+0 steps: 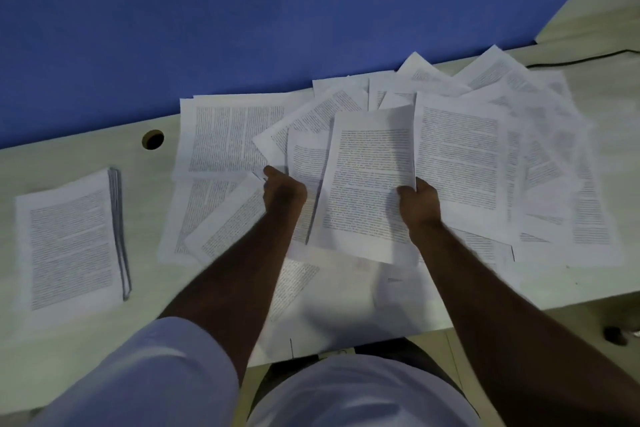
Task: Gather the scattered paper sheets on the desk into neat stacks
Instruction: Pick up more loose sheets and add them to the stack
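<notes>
Right hand pinches raised sheet at 1 edge; left hand fingers hidden, can't tell. Risk: sheet sags and snags loose papers underneath.

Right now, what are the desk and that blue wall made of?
The desk looks like pale laminate over board, with faint printed grain, a matte surface and a cleanly cut round cable hole. The blue wall looks like a fabric-covered partition, flat and dull with no shine, though it could be paint.
</notes>
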